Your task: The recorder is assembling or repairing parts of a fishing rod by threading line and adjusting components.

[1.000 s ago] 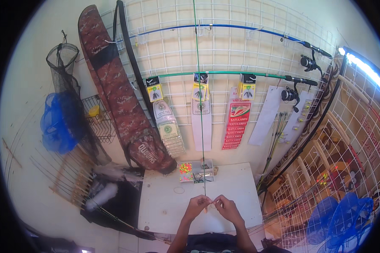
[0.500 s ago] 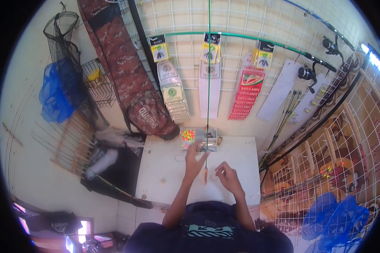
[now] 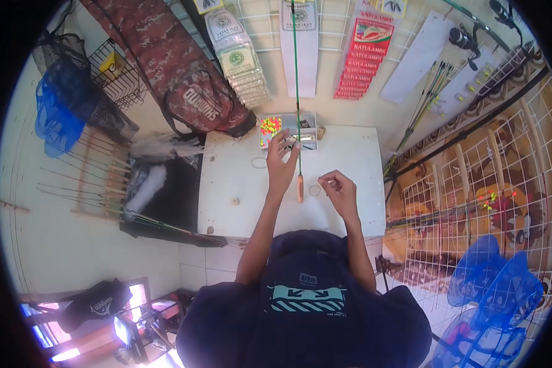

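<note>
A thin green fishing rod (image 3: 299,161) runs up the middle of my view, its cork-coloured handle over the white table (image 3: 227,184). My left hand (image 3: 281,162) is beside the rod, fingers spread and slightly bent, thumb at the shaft; whether it touches I cannot tell. Just beyond is a grey compartment box (image 3: 317,147) with bright small beads (image 3: 270,127) in its left part. To the right of the handle, my right hand (image 3: 340,190) has thumb and forefinger pinched together; anything between them is too fine to make out. A thin loop (image 3: 314,190) is near its fingertips.
Another loop (image 3: 259,162) and a small round pale piece (image 3: 235,201) are on the table. Behind hang a camouflage rod bag (image 3: 196,104) and red packets (image 3: 365,58). White wire racks (image 3: 441,227) and blue nets (image 3: 490,282) stand at the right; thin rods (image 3: 165,224) at the left.
My view has tilted down, so the table and hands appear higher in it. My left hand keeps beside the rod with fingers spread; my right hand stays pinched, now slightly farther from the handle.
</note>
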